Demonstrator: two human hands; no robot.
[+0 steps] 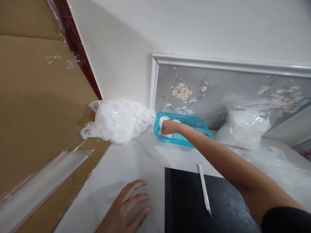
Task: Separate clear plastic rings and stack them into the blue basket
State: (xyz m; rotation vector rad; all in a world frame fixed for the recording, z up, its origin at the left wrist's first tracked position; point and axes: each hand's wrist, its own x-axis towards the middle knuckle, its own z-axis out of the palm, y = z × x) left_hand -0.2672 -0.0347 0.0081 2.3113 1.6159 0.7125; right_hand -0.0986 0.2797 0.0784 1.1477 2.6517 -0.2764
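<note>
My right hand [168,127] was there, fingers curled at white round pieces [164,118] in the blue basket [178,141]; pinching one or not, I couldn't tell! My left hand [128,207] was open, fingers spread, over the white table [136,161], and a framed flower painting [223,84] stood behind.

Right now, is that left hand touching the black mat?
Apart. The head view shows a bare strip of white tabletop between the left hand and the black mat.
</note>
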